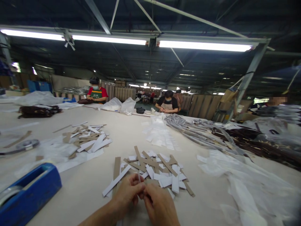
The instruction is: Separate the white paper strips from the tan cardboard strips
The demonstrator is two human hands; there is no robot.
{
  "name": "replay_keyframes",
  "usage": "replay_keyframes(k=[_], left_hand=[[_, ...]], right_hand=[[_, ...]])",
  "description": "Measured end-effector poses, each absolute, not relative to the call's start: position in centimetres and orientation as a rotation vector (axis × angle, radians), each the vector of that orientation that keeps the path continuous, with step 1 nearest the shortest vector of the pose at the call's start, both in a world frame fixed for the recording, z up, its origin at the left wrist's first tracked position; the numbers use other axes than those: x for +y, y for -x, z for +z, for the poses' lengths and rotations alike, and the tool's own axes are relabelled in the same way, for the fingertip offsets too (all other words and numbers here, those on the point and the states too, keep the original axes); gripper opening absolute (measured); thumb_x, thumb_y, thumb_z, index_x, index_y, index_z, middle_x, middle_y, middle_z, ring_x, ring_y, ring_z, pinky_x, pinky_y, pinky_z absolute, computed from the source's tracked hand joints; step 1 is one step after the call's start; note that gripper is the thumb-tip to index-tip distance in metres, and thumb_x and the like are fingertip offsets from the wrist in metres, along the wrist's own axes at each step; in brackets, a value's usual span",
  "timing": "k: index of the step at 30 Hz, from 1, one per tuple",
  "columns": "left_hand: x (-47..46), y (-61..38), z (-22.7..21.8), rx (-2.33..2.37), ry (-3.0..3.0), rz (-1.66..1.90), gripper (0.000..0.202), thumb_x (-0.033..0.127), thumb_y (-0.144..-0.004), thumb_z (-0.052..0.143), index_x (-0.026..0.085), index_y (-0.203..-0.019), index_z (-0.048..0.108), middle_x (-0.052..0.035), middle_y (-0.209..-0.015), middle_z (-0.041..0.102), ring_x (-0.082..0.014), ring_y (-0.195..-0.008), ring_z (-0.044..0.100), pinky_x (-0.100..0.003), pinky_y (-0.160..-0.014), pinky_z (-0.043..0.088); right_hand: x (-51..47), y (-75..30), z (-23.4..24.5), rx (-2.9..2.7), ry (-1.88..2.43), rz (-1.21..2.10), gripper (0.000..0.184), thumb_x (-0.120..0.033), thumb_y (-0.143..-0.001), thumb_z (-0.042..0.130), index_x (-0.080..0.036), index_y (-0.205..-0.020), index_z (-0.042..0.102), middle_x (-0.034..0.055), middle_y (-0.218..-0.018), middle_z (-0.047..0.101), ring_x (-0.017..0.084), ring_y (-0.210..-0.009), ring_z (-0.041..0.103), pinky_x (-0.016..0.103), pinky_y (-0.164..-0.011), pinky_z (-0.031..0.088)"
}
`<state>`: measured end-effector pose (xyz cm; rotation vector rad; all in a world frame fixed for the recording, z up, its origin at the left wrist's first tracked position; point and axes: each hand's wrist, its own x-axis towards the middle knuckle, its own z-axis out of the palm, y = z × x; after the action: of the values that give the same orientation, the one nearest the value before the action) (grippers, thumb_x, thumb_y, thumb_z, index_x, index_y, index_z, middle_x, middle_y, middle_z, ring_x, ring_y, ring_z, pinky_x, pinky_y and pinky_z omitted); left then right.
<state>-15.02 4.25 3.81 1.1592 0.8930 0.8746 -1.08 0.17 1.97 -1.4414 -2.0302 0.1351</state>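
Bare table (131, 131) is lying open ahead of the left hand (128, 193) and right hand (160, 205), running up the middle between two heaps. Directly in front of the fingers, a pile of brown and white paper strips (155, 171) is blocking the near path. To the left, a blue tape dispenser (30, 191) is crowding the table edge, with another scatter of strips (88, 141) beyond it. To the right, crumpled clear plastic sheeting (246, 188) is covering the surface, and grey straps (192, 130) are stretching across farther back.
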Motion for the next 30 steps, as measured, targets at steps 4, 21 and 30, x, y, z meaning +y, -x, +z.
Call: replay_keyframes(k=[4, 21, 30], left_hand=[[5.1, 15.5, 4.0, 0.878, -1.189, 0.834, 0.039, 0.033, -0.066, 0.057, 0.014, -0.099, 0.054, -0.0025, -0.08, 0.066, -0.0089, -0.05, 0.05, -0.019, -0.039, 0.028], [6.6, 17.8, 4.6, 1.242, -2.541, 0.792, 0.029, 0.015, -0.084, 0.04, 0.018, -0.102, 0.062, -0.0102, -0.107, 0.06, -0.024, -0.1, 0.055, -0.035, -0.088, 0.043], [4.7, 15.2, 3.1, 0.936, -1.424, 0.701, 0.043, 0.049, -0.073, 0.057, 0.014, -0.098, 0.064, -0.0064, -0.091, 0.066, -0.0134, -0.063, 0.058, -0.019, -0.04, 0.033]], right_hand=[[0.1, 0.5, 3.6, -1.912, 1.535, 0.414, 0.01, -0.024, -0.079, 0.055, -0.02, -0.071, 0.058, -0.0014, -0.067, 0.064, 0.014, -0.063, 0.057, 0.024, -0.058, 0.033], [-0.4, -1.3, 4.8, -1.869, 2.289, 0.053, 0.021, -0.008, -0.079, 0.048, -0.014, -0.097, 0.058, 0.0136, -0.101, 0.064, 0.026, -0.087, 0.065, 0.03, -0.064, 0.039], [0.1, -2.1, 4.2, -1.904, 1.986, 0.002, 0.016, -0.011, -0.082, 0.048, -0.019, -0.08, 0.062, 0.0056, -0.081, 0.069, 0.023, -0.081, 0.063, 0.029, -0.063, 0.032]])
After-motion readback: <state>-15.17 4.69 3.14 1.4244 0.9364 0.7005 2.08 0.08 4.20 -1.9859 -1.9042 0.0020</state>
